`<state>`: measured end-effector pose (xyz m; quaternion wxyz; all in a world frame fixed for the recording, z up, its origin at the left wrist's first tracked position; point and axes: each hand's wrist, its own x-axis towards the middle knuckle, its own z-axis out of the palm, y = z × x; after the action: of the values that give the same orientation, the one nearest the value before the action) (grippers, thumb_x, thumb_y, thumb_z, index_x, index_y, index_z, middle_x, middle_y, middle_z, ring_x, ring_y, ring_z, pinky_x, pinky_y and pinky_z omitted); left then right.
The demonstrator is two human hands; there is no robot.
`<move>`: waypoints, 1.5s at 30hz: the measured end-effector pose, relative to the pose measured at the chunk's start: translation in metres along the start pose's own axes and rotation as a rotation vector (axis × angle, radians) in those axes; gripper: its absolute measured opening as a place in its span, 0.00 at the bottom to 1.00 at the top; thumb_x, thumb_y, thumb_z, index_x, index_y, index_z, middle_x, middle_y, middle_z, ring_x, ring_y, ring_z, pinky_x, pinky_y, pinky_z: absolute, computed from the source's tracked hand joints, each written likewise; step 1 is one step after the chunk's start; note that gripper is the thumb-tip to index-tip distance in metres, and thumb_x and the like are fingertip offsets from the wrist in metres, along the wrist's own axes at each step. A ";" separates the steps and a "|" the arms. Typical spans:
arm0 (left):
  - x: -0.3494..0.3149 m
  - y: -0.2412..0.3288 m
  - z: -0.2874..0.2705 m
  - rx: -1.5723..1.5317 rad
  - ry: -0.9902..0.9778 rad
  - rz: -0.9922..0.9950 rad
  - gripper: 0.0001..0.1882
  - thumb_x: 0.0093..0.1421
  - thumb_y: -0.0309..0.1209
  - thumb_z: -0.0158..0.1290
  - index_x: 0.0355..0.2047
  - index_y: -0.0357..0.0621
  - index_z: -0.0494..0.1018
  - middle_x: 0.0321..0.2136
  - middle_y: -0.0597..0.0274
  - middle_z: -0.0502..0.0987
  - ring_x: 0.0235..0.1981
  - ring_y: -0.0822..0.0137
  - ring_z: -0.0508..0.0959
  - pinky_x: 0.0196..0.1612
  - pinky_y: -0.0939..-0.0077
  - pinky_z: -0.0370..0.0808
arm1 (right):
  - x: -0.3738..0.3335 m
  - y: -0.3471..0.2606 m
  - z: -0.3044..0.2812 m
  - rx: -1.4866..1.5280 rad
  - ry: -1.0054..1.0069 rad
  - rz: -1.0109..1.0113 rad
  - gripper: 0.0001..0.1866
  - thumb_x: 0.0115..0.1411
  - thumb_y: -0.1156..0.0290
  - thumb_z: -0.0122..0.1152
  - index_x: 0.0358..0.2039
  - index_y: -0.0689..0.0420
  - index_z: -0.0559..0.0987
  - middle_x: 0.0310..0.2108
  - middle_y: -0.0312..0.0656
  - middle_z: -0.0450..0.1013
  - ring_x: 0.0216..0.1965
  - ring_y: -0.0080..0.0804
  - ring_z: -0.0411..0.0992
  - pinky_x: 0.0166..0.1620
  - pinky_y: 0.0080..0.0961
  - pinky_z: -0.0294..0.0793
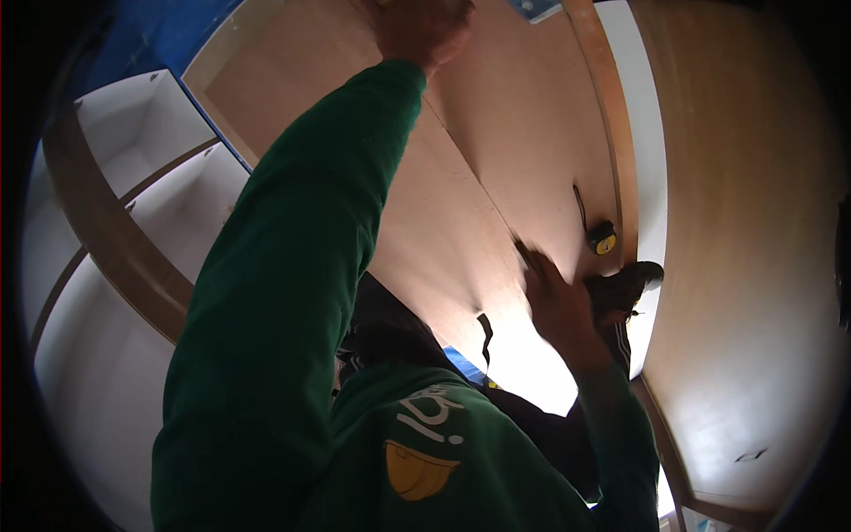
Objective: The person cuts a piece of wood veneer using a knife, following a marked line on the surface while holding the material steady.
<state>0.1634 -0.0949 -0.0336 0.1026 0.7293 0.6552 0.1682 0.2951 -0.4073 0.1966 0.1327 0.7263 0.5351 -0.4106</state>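
Stretched far forward, my left hand (427, 28) is at the top edge over a light brown wooden panel (417, 222). It looks closed in a fist, but the frame edge cuts off its fingertips, and what it holds cannot be made out. My right hand (558, 306) lies on the panel with its fingers stretched out toward a thin dark seam (468, 164) running across the surface. Some of its fingers are in shadow and slightly blurred. Just to the right of that hand rests a black and yellow tape measure (601, 238) with a dark strap.
A dark shoe (631, 282) is beside the panel's right edge. White open shelving with brown edges (133, 239) stands on the left. A large wooden board (745, 222) rises on the right. A dark strip (485, 341) hangs near the bright patch at the near edge.
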 end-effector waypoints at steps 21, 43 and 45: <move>-0.005 0.005 0.000 0.081 -0.034 0.015 0.52 0.68 0.59 0.56 0.79 0.35 0.54 0.77 0.20 0.47 0.79 0.25 0.47 0.79 0.33 0.44 | 0.007 0.015 0.021 0.013 -0.030 0.081 0.18 0.76 0.61 0.56 0.60 0.56 0.78 0.28 0.54 0.82 0.29 0.58 0.82 0.31 0.51 0.81; -0.007 -0.007 0.018 0.128 0.279 0.142 0.47 0.66 0.61 0.55 0.76 0.42 0.62 0.71 0.18 0.61 0.75 0.22 0.54 0.76 0.30 0.53 | 0.061 0.012 0.041 0.058 0.045 -0.047 0.16 0.75 0.60 0.56 0.56 0.53 0.78 0.36 0.54 0.77 0.28 0.58 0.81 0.31 0.55 0.81; -0.009 -0.004 0.013 0.109 0.234 0.127 0.47 0.66 0.61 0.55 0.76 0.41 0.62 0.70 0.18 0.62 0.75 0.22 0.55 0.76 0.30 0.52 | 0.072 0.026 0.063 0.153 0.151 -0.059 0.16 0.75 0.57 0.56 0.57 0.50 0.78 0.30 0.52 0.76 0.26 0.61 0.80 0.29 0.56 0.80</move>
<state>0.1641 -0.1028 -0.0482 -0.0252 0.7492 0.6233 0.2224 0.2960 -0.4092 0.0980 0.0238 0.7470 0.5318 -0.3983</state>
